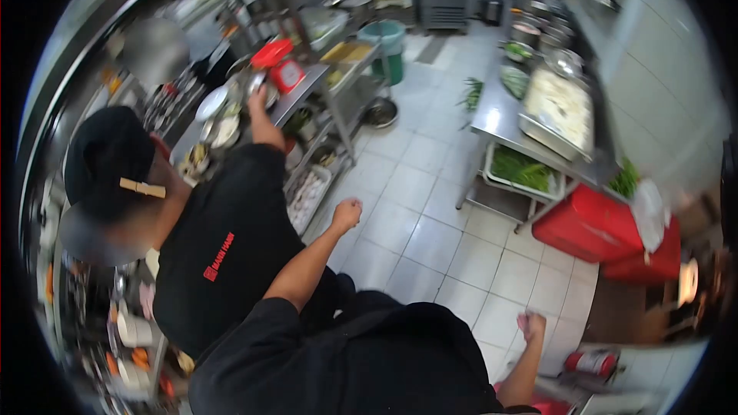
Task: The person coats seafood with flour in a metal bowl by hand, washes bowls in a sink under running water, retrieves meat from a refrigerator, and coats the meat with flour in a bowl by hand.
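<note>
My left hand [347, 215] hangs in front of me above the tiled floor, its fingers curled into a loose fist with nothing seen in them. Out to the right, my right hand [531, 326] is also curled closed over the floor and touches nothing. Close on my left stands a co-worker [231, 238] in a black shirt and cap. That person's hand [260, 98] reaches to a metal bowl on the steel worktable [307, 84], beside a red kitchen scale [286, 73].
A steel counter [500, 119] on the right bears a large tray of white food [557, 104]; a tray of greens [519, 171] sits below. Red containers [588, 223], a fire extinguisher [590, 362] and a green bin [388, 61] stand around the tiled aisle [430, 250].
</note>
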A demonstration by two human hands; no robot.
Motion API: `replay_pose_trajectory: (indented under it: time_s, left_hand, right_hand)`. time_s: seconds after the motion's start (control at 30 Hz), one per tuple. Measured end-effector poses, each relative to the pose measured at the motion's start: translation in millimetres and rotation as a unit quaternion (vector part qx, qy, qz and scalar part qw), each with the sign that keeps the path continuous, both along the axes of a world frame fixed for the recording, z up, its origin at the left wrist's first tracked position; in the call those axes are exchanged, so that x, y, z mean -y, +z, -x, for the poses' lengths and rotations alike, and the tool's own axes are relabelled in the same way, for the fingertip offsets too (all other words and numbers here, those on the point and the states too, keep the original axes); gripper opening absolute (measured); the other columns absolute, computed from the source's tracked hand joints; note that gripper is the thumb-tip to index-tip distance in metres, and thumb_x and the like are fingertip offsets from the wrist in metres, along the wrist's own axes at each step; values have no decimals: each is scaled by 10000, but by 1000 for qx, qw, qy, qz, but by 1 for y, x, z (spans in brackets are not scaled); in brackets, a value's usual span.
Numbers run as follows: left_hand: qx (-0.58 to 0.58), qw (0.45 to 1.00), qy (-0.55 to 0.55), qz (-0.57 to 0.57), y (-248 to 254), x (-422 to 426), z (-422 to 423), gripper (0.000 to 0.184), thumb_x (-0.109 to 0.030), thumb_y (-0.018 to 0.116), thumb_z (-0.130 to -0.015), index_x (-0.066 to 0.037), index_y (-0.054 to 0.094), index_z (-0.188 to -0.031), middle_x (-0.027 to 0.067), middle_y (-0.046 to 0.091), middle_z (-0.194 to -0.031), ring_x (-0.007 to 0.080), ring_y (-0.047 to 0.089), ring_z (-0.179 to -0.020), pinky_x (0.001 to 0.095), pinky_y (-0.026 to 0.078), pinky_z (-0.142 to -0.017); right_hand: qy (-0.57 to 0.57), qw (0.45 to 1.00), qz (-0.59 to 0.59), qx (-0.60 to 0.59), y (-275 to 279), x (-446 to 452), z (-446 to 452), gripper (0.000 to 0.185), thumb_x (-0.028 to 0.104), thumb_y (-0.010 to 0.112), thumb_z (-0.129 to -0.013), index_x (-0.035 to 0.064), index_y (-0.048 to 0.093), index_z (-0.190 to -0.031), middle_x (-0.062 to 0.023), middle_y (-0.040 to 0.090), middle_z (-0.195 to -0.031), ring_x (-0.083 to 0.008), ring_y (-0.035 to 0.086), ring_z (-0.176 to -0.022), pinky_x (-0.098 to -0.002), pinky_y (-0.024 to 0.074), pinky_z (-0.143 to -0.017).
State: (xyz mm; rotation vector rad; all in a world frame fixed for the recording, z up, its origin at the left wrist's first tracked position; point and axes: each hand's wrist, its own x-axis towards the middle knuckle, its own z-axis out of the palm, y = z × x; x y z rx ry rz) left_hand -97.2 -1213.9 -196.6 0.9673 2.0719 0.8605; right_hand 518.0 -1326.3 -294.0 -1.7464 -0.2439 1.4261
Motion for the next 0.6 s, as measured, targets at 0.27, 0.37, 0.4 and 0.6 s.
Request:
replay_pose_trajectory:
  time_s: [0.27, 0.37, 0.4, 0.6]
  left_hand:
    - [106, 968, 170, -152, 31, -124, 57, 161, -188, 570, -820, -34, 605, -790, 60, 583, -645, 156, 579, -509, 291, 462, -437]
    - [82, 933, 269, -225, 38, -192, 128, 152, -155, 552, -820, -13, 600, -793, 45, 575, -638, 151, 574, -511, 291, 452, -419]
    - [-24, 920, 306, -246, 25, -214, 166, 126, -129, 548, -799, -16, 605, -806, 51, 581, -617, 151, 571, -499, 298, 441, -409]
    - [-304, 801, 504, -113, 90, -221, 337, 273, -287, 593, -771, -22, 649, -805, 200, 640, -867, 365, 613, -800, 440, 484, -716]
  right_hand:
    - [424, 901, -94, -1, 98, -311, 267, 199, 97, 534, -854, -27, 527, -1010, -99, 595, -777, -161, 584, -621, -249, 482, -554]
    - [468, 878, -87, -37, 114, -365, 353, 253, 114, 543, -865, -37, 508, -1065, -112, 597, -802, -162, 583, -632, -251, 470, -562]
    - [484, 870, -86, -52, 117, -372, 369, 276, 122, 547, -870, -41, 498, -1087, -116, 598, -815, -163, 583, -639, -260, 470, -569]
    - [464, 877, -116, -44, 149, -459, 408, 370, 153, 575, -855, -68, 502, -1143, -143, 620, -875, -167, 587, -662, -256, 478, -584]
